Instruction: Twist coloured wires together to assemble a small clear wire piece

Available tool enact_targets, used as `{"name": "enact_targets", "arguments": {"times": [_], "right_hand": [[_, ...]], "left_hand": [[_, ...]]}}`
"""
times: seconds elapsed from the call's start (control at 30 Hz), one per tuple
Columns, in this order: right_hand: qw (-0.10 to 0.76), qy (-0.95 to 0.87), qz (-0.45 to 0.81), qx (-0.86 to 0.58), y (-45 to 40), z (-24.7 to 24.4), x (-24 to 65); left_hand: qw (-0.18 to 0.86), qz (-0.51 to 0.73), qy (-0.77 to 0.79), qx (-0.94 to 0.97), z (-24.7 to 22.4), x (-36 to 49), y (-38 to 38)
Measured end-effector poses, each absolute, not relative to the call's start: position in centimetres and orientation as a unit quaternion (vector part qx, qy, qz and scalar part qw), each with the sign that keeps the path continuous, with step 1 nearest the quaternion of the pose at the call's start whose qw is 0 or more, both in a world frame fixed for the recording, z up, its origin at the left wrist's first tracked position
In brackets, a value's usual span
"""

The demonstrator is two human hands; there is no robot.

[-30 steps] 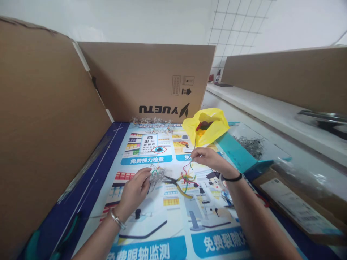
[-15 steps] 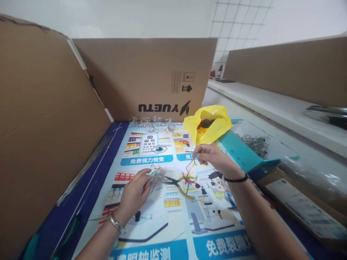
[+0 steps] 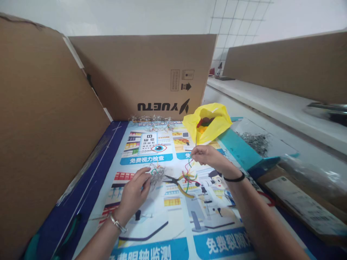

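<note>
My left hand [image 3: 137,191] is closed around a tangled bundle of silvery wire [image 3: 157,177] left of the middle of the printed sheet [image 3: 151,216]. Pliers with yellow handles [image 3: 182,187] lie just right of that bundle, their dark jaws pointing at it. Over the pliers' handles are red, green and yellow wires [image 3: 189,177]. Above them my right hand [image 3: 204,156] pinches thin wire at its fingertips, just in front of the yellow bag [image 3: 213,124]. The exact ends of the wire in its grip are too small to make out.
Cardboard panels [image 3: 146,72] stand at the back and left. Silvery wire tangles [image 3: 151,120] lie along the back edge. To the right are a teal box [image 3: 238,148], a pile of metal bits [image 3: 256,142] and a labelled carton [image 3: 306,202]. A teal-handled tool [image 3: 69,234] lies lower left.
My right hand has shifted slightly left and down, its fingers drawn closer together at the wire. My left hand has barely moved. The view has tilted slightly.
</note>
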State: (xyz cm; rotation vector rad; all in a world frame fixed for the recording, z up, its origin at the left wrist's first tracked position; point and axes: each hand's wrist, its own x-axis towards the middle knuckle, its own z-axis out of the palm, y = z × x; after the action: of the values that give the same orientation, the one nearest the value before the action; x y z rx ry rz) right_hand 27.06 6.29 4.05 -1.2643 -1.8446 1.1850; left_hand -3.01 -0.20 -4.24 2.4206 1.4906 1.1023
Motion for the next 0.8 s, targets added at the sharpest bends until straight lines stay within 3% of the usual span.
{"name": "enact_targets", "arguments": {"times": [0.8], "right_hand": [[0.174,-0.797,0.362,-0.451,6.8,2.6,27.5]], "left_hand": [[0.043,0.371,0.522,0.767,-4.1,-2.6,-0.8]]}}
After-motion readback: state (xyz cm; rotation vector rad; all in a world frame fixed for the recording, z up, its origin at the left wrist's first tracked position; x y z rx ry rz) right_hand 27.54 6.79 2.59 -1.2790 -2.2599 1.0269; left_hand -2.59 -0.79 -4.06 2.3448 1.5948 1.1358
